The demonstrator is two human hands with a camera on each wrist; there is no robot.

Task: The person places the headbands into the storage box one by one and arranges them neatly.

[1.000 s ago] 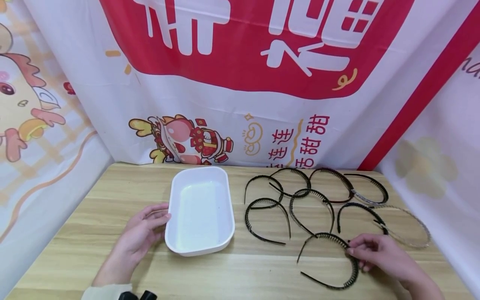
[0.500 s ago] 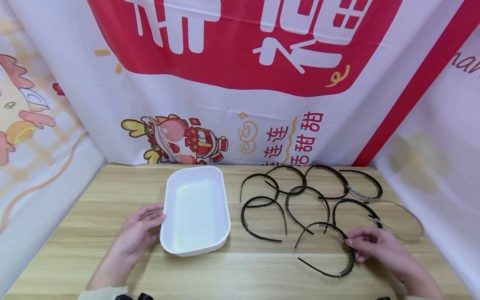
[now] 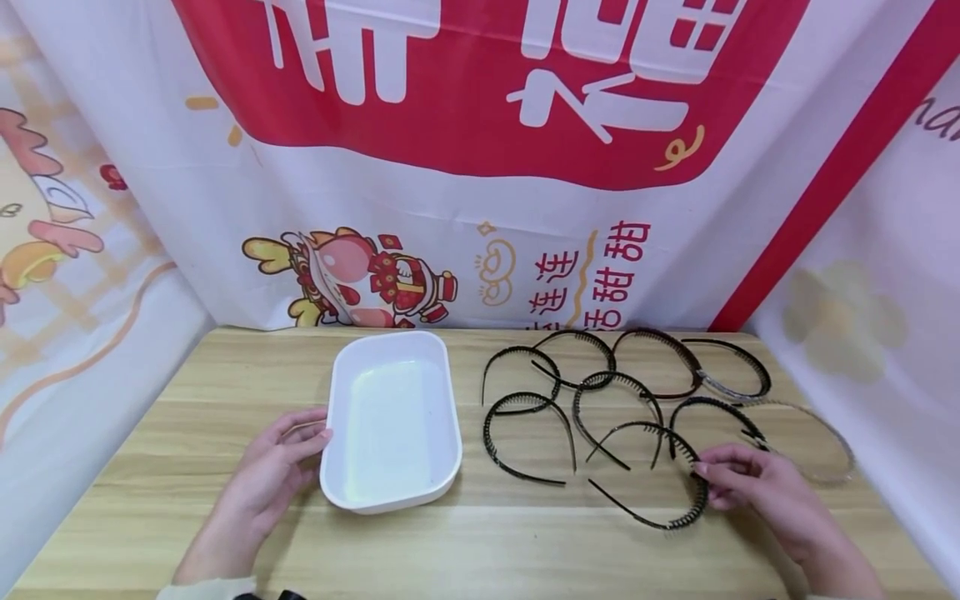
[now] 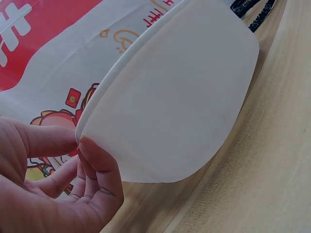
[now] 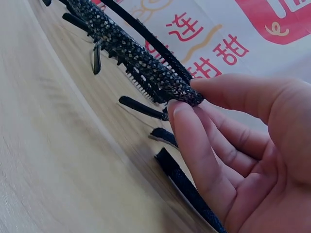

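Note:
My left hand (image 3: pixel 273 475) pinches the left rim of a white plastic tray (image 3: pixel 393 433). In the left wrist view, thumb and fingers (image 4: pixel 99 160) close on the rim, and the tray's outer wall faces the camera. On the right, my right hand (image 3: pixel 753 487) pinches a black toothed headband (image 3: pixel 693 508) by its curved side, its two ends pointing left. Seen from the right wrist, this headband (image 5: pixel 136 56) has a speckled, sparkly surface and sits between thumb and fingertips. It overlaps other headbands behind it in the head view.
Several more toothed headbands lie right of the tray, among them a black one (image 3: pixel 491 446), a dark red one (image 3: pixel 678 350) and a pale clear one (image 3: pixel 840 442). Some overlap each other. A printed cloth (image 3: pixel 450 158) hangs behind the wooden table (image 3: pixel 525 558).
My right hand has moved the held headband away from me, toward the other headbands. My left hand stays at the tray's rim. The head view has shifted slightly.

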